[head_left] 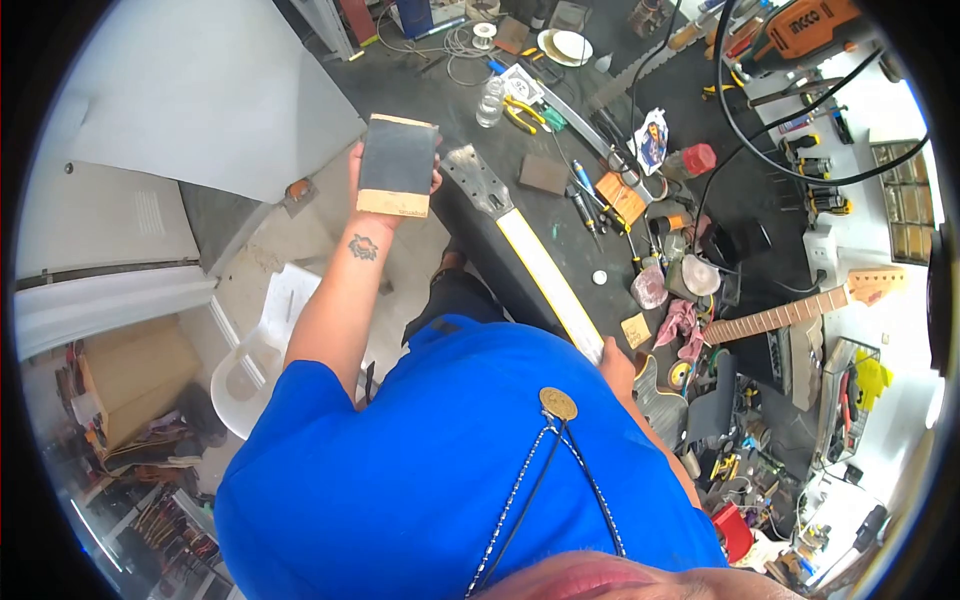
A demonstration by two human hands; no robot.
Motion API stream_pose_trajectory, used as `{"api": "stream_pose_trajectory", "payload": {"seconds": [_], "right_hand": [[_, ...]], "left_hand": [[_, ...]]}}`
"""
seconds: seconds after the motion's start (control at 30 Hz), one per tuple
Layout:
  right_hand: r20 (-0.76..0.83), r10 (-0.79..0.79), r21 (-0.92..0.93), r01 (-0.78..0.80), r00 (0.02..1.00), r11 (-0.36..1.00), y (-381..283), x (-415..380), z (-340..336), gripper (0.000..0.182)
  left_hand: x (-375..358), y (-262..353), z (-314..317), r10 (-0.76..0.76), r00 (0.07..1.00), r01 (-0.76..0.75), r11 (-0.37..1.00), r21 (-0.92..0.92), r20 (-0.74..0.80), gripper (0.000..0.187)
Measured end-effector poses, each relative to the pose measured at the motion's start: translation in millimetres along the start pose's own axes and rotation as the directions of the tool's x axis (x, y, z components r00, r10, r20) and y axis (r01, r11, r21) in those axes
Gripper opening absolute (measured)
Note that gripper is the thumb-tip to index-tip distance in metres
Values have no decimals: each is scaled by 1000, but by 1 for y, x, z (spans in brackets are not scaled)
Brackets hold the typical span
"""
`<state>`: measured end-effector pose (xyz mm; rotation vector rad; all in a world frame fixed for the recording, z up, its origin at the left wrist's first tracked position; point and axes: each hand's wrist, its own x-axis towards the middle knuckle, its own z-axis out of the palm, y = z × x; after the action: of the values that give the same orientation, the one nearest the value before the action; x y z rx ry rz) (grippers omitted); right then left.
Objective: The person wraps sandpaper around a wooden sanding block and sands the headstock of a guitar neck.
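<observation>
Raised out in front, my left hand (436, 180) grips a sanding block (398, 160), a flat wooden block with dark abrasive sheet across its face. My fingers show at both side edges; the palm is behind it. To its right, an electric guitar's neck (545, 270) lies slanted along the bench edge, with a grey headstock (478, 180) and a white, yellow-edged strip along its face. My right hand (618, 368) is closed around the neck's near end, its fingers partly hidden. Beyond it, part of the guitar body (660, 395) shows.
The dark workbench (520, 225) carries pliers (523, 115), a glass bottle (490, 103), screwdrivers (583, 205), a brown block (543, 174) and a red-capped jar (690, 160). Another guitar neck (780, 315) lies right. An orange power tool (810, 35) and cables hang above. A white chair (265, 350) stands left.
</observation>
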<state>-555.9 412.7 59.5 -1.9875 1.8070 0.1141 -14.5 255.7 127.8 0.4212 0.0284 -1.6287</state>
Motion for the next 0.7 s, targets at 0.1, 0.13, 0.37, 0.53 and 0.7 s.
{"api": "stream_pose_trajectory", "payload": {"seconds": [0.1, 0.13, 0.37, 0.53, 0.7], "right_hand": [[13, 17, -3, -17, 1000, 1000, -6, 0, -6, 76], [20, 22, -11, -21, 1000, 1000, -7, 0, -7, 76], [-51, -32, 58, 35, 998, 998, -26, -10, -26, 70], [-166, -69, 113, 89, 984, 990, -29, -16, -26, 69], [-131, 23, 43, -17, 991, 999, -33, -14, -24, 74]], "left_hand": [[2, -3, -5, -14, 999, 16, 999, 38, -42, 80], [4, -5, -8, -16, 997, 20, 998, 58, -70, 79], [6, -37, -2, 397, 915, -62, 306, 950, -68, 61], [31, -38, 7, 173, 895, -232, -606, 761, 411, 67], [67, -59, 22, -69, 909, -322, -741, 589, 410, 68]]}}
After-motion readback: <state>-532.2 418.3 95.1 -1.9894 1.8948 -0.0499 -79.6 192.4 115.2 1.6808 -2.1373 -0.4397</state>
